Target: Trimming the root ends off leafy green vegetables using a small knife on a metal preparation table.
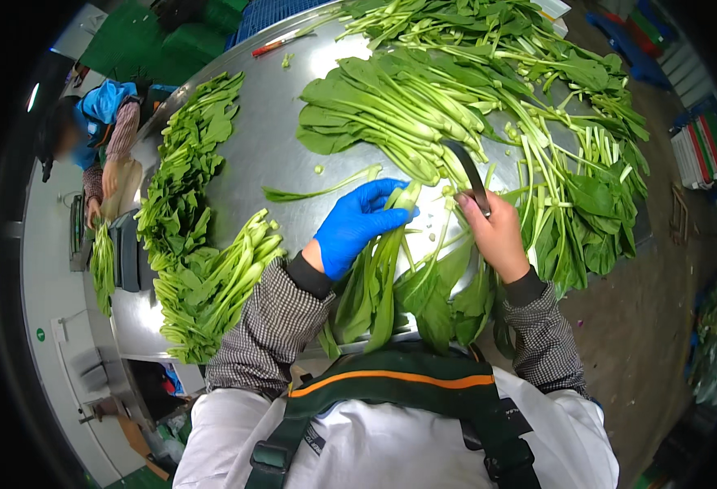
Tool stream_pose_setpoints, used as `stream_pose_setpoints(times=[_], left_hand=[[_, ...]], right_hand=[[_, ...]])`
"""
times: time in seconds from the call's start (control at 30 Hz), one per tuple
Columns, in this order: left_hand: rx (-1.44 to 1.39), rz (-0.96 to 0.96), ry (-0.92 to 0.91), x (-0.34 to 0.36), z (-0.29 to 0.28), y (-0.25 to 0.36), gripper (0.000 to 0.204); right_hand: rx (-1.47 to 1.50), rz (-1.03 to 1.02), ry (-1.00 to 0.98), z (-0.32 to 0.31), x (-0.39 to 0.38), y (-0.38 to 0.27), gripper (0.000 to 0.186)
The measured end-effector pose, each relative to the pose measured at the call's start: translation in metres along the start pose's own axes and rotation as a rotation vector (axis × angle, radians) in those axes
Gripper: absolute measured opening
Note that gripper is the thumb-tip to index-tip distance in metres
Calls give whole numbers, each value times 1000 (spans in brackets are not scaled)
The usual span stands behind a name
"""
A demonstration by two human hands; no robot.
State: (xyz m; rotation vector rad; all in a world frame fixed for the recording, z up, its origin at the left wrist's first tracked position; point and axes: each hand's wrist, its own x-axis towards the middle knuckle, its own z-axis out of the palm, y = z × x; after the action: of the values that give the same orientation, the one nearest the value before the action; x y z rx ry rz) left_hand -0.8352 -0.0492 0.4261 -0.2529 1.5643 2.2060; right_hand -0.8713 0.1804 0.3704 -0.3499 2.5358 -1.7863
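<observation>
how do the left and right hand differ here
The left hand wears a blue glove; the right hand is bare. The left hand holds greens, the right hand a dark curved knife. Both come out of checked sleeves.

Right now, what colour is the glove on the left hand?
Blue; the glove on the left hand shows best in the head view.

Toward the far left of the shiny steel table (252, 155) lies a slim red-handled tool (269, 47), with bulky dark green shapes (118, 41) beyond. A co-worker (123, 130) in bright blue with checked sleeves stands left; over right, red, white and green stacked pieces (699, 148) rest beyond brownish floor (652, 318).
</observation>
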Motion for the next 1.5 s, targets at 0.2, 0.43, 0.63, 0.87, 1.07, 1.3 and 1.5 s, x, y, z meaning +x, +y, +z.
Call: stream_pose_setpoints(times=[0.2, 0.43, 0.63, 0.87, 1.07, 1.3, 1.5], left_hand=[[203, 91, -49, 2, 1, 3, 61], [396, 15, 44, -3, -10, 7, 31], [246, -107, -47, -2, -30, -3, 25], [168, -198, -29, 5, -39, -17, 37], [154, -159, -89, 18, -51, -27, 37], [964, 521, 306, 18, -54, -15, 87], [154, 65, 77, 8, -62, -19, 37]], right_hand=[[270, 66, -280, 17, 11, -47, 31], [-202, -69, -191, 16, 11, -50, 17], [-574, -37, -49, 16, 24, -13, 19], [-333, 9, -87, 35, 24, -10, 32], [137, 117, -381, 48, 43, -24, 52], [-55, 43, -267, 70, 44, -30, 37], [-455, -279, 60, 75, 88, -9, 33]])
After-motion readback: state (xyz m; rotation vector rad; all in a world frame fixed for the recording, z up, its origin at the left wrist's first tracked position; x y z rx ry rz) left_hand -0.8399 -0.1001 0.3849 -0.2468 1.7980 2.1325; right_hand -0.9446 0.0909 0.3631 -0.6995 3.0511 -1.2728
